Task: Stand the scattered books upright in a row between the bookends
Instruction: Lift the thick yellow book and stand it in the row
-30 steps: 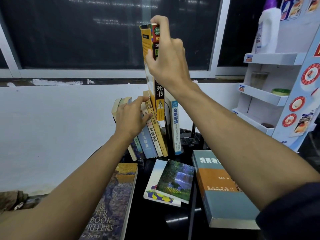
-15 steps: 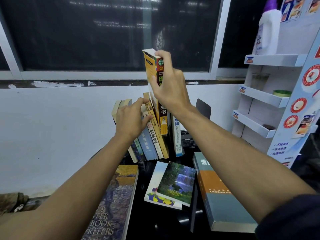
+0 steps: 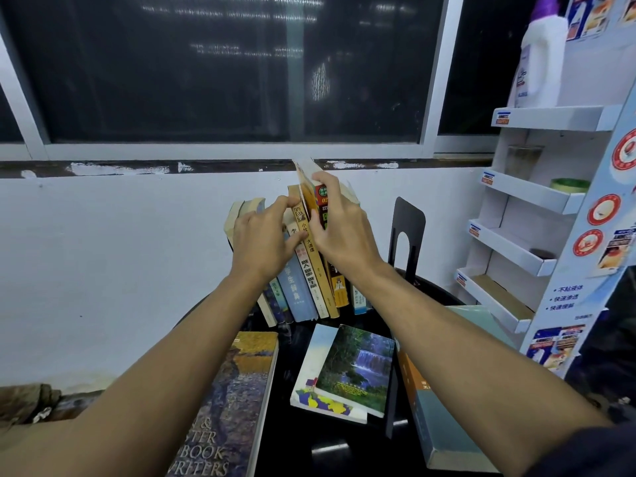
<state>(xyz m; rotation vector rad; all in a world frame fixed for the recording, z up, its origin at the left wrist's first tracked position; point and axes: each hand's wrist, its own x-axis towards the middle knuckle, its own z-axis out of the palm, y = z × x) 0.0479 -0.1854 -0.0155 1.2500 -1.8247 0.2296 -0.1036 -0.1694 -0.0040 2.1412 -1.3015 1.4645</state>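
Gripping a yellow-and-orange book (image 3: 307,187) by its upper end, the right hand (image 3: 340,235) has its fingers curled over the top edge and its thumb down the near side, so the fingers are clamped on that book. The book stands in the row of books (image 3: 303,290) at the back of the black tabletop (image 3: 330,452), between two of them, its top well above its neighbours; whether its foot touches the tabletop I cannot tell. The row leans to the left. The left hand (image 3: 260,242) is on the leaning books, fingers bent over their top edges and thumb pressed across their spines, holding them. A black bookend (image 3: 407,228) stands upright to the right of the row, a gap between it and the last book, its lower part partly behind the right forearm.

Nearer the camera four books lie flat on the tabletop: a painting-cover book (image 3: 237,390) at the left, partly under the left forearm; a waterfall-cover book (image 3: 361,366) in the middle, lying on a white book (image 3: 320,397); and a teal-and-orange book (image 3: 437,432) at the right, partly hidden by the right forearm. A cardboard display shelf (image 3: 530,197) stands at the right with a white bottle (image 3: 540,63) on its top tier. Behind the row are a white wall (image 3: 120,253) and, above it, a dark window (image 3: 220,70).
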